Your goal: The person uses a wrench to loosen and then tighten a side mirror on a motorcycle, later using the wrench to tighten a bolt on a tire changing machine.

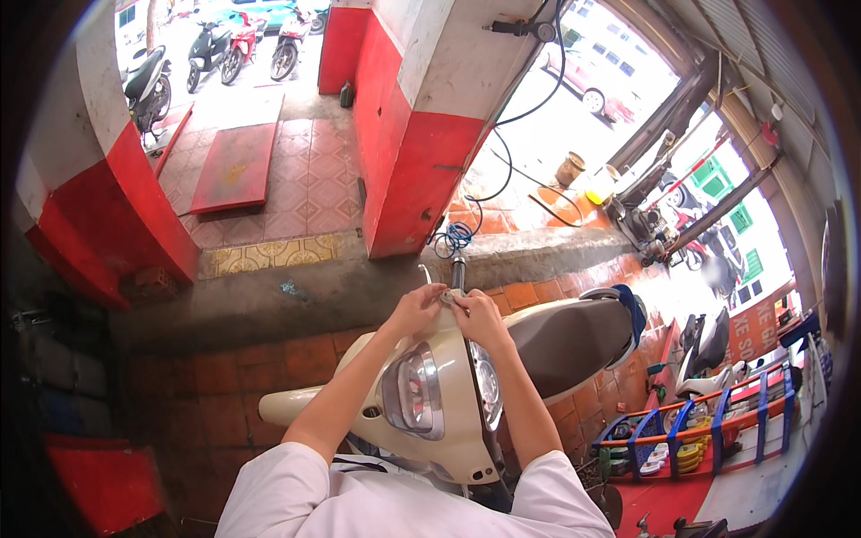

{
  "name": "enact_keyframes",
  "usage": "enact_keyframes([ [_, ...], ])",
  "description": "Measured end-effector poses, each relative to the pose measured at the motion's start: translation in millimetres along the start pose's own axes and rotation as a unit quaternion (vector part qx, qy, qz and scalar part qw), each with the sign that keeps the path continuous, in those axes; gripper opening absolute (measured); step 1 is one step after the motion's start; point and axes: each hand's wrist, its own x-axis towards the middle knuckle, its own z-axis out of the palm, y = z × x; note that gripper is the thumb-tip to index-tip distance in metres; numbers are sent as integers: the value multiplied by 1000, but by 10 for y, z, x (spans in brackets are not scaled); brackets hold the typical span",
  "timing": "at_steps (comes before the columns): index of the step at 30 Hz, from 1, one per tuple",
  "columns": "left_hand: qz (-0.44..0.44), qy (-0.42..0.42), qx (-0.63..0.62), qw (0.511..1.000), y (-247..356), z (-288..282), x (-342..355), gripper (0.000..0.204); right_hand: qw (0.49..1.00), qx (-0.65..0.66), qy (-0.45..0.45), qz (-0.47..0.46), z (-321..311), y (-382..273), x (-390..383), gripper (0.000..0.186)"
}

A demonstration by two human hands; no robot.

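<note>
Nearest me I see white sleeves [296, 489], then a glossy cream scooter front panel [453, 408] with a rounded clear headlight [411, 393] set in chrome, just below my fingers. My left hand [414, 309] and right hand [480, 318] meet at the top of the panel, fingers pressed together around a small round metallic part [446, 295]; it is too small to tell its kind. Right of my fingers stretches the smooth grey-brown seat [565, 341]. Below lies a floor [269, 368] of worn reddish tiles. Beyond my fingers stands a red-and-white painted pillar [421, 117], with a coiled blue hose [456, 237] at its foot, and farther off parked motorbikes [215, 49].
</note>
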Motion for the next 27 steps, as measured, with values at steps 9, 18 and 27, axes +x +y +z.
enact_keyframes([
  [9,19,-1,-62,998,-197,46,93,43,982,-38,-125,-136,-281,446,608,23],
  [18,19,5,-43,999,-137,44,114,39,995,-76,-60,18,-490,-22,298,25],
  [27,-1,14,-71,997,6,40,74,37,997,-51,2,50,-45,-165,-127,25],
])
